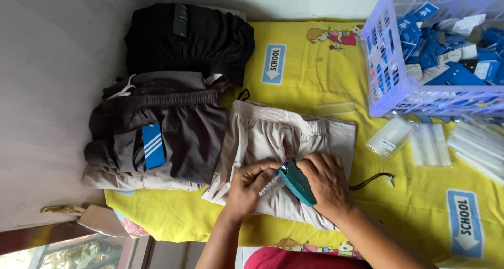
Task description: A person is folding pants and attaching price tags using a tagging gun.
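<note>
Right hand [328, 181] grips teal tagging gun [296, 182]; left hand [247, 187] fingers pinch its fastener strip [270, 185] over beige shorts [286, 138], near the bench's front edge. Step: loading; next, seat strip squarely.

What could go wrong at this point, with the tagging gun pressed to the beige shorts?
The left hand has fingers right by the nose of the teal tagging gun, which the right hand grips, so the needle might prick a fingertip. The beige shorts lie bunched beneath, so the needle could catch extra layers of fabric. The black drawcord trails loose near the right hand and may snag.
</note>
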